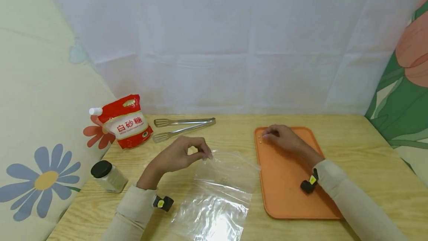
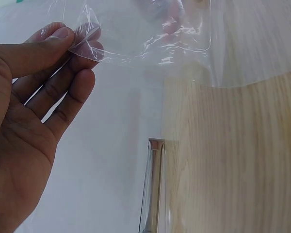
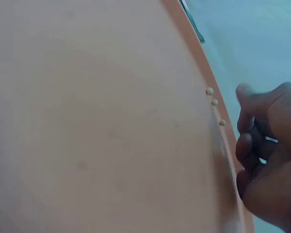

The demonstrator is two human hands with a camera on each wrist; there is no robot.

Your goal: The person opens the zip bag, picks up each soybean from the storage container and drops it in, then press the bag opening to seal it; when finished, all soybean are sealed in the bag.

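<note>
My left hand point(image 1: 182, 154) pinches the top edge of a clear zip bag point(image 1: 214, 200) between thumb and fingers. The bag lies on the table, its upper part lifted, with several small pale beans point(image 1: 224, 179) inside. In the left wrist view, the clear plastic point(image 2: 131, 34) stretches away from the fingertips. My right hand point(image 1: 282, 137) is over the far left corner of the orange tray point(image 1: 287, 185), its fingers curled; I cannot tell if a bean is between them. Three round, pale yellow beans point(image 3: 215, 102) lie along the tray's edge beside those fingers.
Metal tongs point(image 1: 187, 122) lie spread behind the left hand. At the left stand a red and white sugar pouch point(image 1: 127, 122) with a white spout and a clear jar point(image 1: 113, 179) with a black lid. A white cloth point(image 1: 207, 47) hangs behind the table.
</note>
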